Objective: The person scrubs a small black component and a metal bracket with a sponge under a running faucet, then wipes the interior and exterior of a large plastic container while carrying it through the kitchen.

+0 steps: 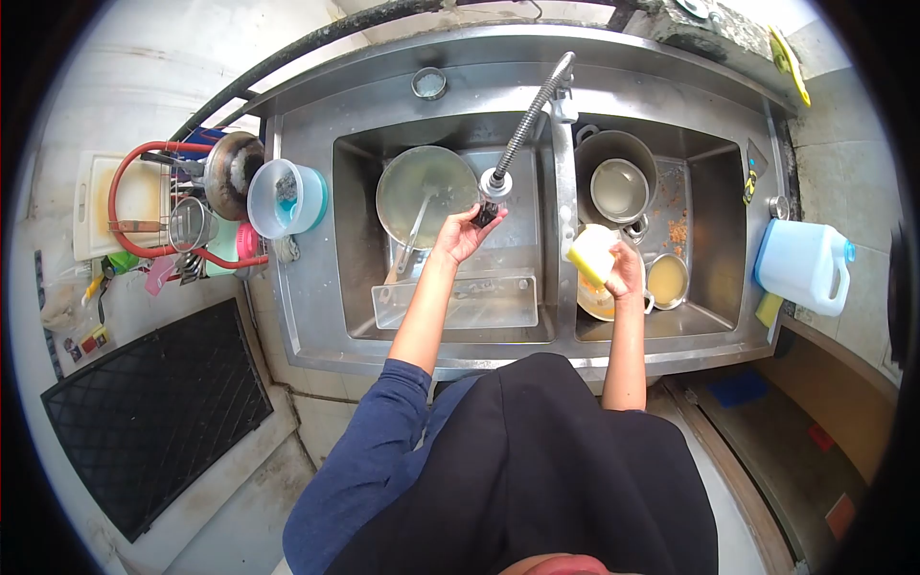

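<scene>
My left hand is over the left basin, its fingers closed around the dark end of the faucet's spray head. A springy metal hose runs from it up to the mount. Over the right basin, my right hand grips a yellow sponge, whose top is washed out by glare. Partly covered by that hand is a pan with orange residue. A pot with a smaller pot inside it stands behind. Beside my right hand sits a bowl of yellowish liquid.
In the left basin are a large round lid or pan, a ladle-like utensil and a clear plastic container. A blue-white tub stands left, a jug right. Orange scraps lie in the right basin.
</scene>
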`<state>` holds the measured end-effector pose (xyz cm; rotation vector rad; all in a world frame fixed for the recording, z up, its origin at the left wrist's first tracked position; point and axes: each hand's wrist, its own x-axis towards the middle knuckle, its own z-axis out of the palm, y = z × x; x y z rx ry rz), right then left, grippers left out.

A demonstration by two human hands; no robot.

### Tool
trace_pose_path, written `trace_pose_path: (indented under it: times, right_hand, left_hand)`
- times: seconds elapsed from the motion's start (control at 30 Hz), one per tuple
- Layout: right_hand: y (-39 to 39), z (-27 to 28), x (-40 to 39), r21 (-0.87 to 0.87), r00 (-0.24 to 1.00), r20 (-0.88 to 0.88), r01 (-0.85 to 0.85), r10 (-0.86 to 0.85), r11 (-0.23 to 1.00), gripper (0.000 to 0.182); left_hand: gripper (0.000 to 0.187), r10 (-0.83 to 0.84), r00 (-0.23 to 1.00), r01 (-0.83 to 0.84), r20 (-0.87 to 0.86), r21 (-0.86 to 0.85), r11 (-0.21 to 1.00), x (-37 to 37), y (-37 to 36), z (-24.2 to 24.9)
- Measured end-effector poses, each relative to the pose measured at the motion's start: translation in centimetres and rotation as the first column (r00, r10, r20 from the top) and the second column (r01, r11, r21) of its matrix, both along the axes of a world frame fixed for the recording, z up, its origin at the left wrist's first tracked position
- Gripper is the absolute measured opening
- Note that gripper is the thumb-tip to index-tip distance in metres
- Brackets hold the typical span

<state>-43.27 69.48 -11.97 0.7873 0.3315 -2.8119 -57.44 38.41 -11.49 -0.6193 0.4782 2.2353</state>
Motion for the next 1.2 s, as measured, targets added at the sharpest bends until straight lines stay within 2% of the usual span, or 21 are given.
trace_pose_path:
  times: [0.03, 0.1, 0.17, 0.23, 0.27, 0.3, 0.33, 0.37, 0.43, 0.53, 0.63, 0.67, 0.77, 0.83, 0.87, 0.93, 1.03, 1.07, 1.1, 1.17, 1.2]
  right_hand:
    - [-0.7, -0.2, -0.2, 0.003, 1.0, -0.008, 0.008, -0.008, 1.0, 0.045]
    - [-2.9, -0.3, -1.2, -0.209, 0.995, 0.063, 0.083, -0.072, 0.974, 0.046]
    - [-5.2, 2.5, -2.3, 0.043, 0.996, -0.038, -0.077, 0.079, 0.996, 0.047]
    - [-7.6, 2.2, -4.1, 0.243, 0.992, -0.006, -0.118, 0.123, 0.963, 0.039]
    - [-8.6, 3.4, -5.0, 0.544, 0.972, 0.007, -0.202, 0.237, 0.814, 0.037]
    - [-9.3, 4.1, -5.8, 0.784, 0.94, 0.056, -0.25, 0.335, 0.568, 0.037]
    - [-10.2, 3.5, -6.9, 0.858, 0.937, -0.057, -0.131, 0.345, 0.497, 0.038]
    - [-11.0, 3.0, -7.9, 0.907, 0.917, -0.165, -0.003, 0.363, 0.422, 0.038]
    - [-11.7, 3.1, -9.6, 0.911, 0.891, -0.205, 0.023, 0.405, 0.411, 0.034]
    - [-12.6, 4.5, -10.7, 0.953, 0.863, 0.077, -0.211, 0.498, 0.219, 0.032]
    - [-12.4, 3.9, -11.2, 0.968, 0.784, 0.107, -0.222, 0.611, 0.116, 0.039]
    - [-12.4, 3.5, -11.3, 0.96, 0.802, 0.053, -0.205, 0.595, 0.191, 0.044]
    - [-12.2, 4.0, -11.2, 0.962, 0.716, 0.085, -0.239, 0.693, 0.129, 0.037]
    - [-12.6, 4.3, -11.2, 0.986, 0.698, 0.063, -0.156, 0.714, 0.066, 0.032]
    - [-12.9, 4.2, -11.4, 0.97, 0.698, 0.072, -0.214, 0.712, 0.112, 0.033]
    - [-12.8, 4.1, -11.4, 0.95, 0.702, 0.081, -0.268, 0.708, 0.157, 0.035]
    - [-13.3, 3.4, -11.3, 0.88, 0.763, -0.068, -0.257, 0.643, 0.399, 0.035]
    - [-13.7, 2.9, -11.3, 0.931, 0.762, -0.078, -0.174, 0.643, 0.32, 0.035]
    - [-13.9, 2.4, -11.3, 0.93, 0.76, -0.081, -0.175, 0.645, 0.322, 0.035]
    - [-14.1, 3.3, -11.2, 0.989, 0.765, 0.039, -0.122, 0.643, 0.085, 0.039]
    - [-13.8, 3.7, -11.2, 0.989, 0.743, 0.078, -0.141, 0.665, 0.041, 0.04]
  left_hand:
    - [0.032, -0.008, 1.0, 0.008, -0.008, 0.003, 1.0, 0.0, 0.0, 0.1]
    - [0.032, 0.004, 1.0, -0.004, 0.025, 0.034, 0.999, 0.2, -0.1, 0.3]
    - [0.031, -0.02, 0.999, 0.019, 0.028, 0.035, 0.999, 0.4, -0.3, 0.0]
    - [0.031, -0.04, 0.999, 0.039, 0.033, 0.031, 0.999, 0.8, -0.5, -0.1]
    - [0.031, -0.051, 0.998, 0.048, -0.028, -0.089, 0.995, 1.1, -0.5, -0.1]
    - [0.032, -0.07, 0.994, 0.05, -0.088, -0.208, 0.977, 1.2, -0.5, 0.0]
    - [0.032, -0.073, 0.993, 0.052, -0.093, -0.211, 0.976, 1.3, -0.6, 0.6]
    - [0.031, -0.136, 0.97, 0.065, -0.2, -0.328, 0.943, 1.5, -0.6, 1.5]
    - [0.03, -0.211, 0.93, 0.061, -0.301, -0.441, 0.895, 1.2, -0.4, 2.8]
    - [0.028, -0.307, 0.883, 0.033, -0.354, -0.605, 0.795, 0.8, -0.1, 4.0]
    - [0.029, -0.345, 0.848, -0.015, -0.403, -0.668, 0.744, 0.7, -0.1, 5.6]
    - [0.03, -0.375, 0.831, -0.009, -0.411, -0.685, 0.729, 0.9, -0.1, 6.1]
    - [0.031, -0.443, 0.793, 0.016, -0.419, -0.713, 0.701, 0.8, -0.2, 6.1]
    - [0.03, -0.641, 0.658, 0.09, -0.395, -0.804, 0.588, 0.4, -0.3, 5.7]
    - [0.03, -0.643, 0.657, 0.095, -0.395, -0.802, 0.589, 0.5, -0.2, 5.8]
    - [0.029, -0.462, 0.815, 0.027, -0.351, -0.772, 0.635, 0.3, 0.2, 6.0]
    - [0.04, -0.55, 0.769, 0.115, -0.324, -0.777, 0.619, -0.6, -0.3, 6.1]
    - [0.04, -0.61, 0.728, 0.136, -0.313, -0.806, 0.576, -0.6, -0.3, 6.3]
    - [0.04, -0.609, 0.729, 0.134, -0.311, -0.808, 0.573, -0.7, -0.4, 6.5]
    - [0.037, -0.663, 0.712, 0.182, -0.231, -0.852, 0.492, -0.9, -0.2, 7.3]
    - [0.035, -0.668, 0.689, 0.188, -0.281, -0.821, 0.539, -1.0, -0.5, 7.1]
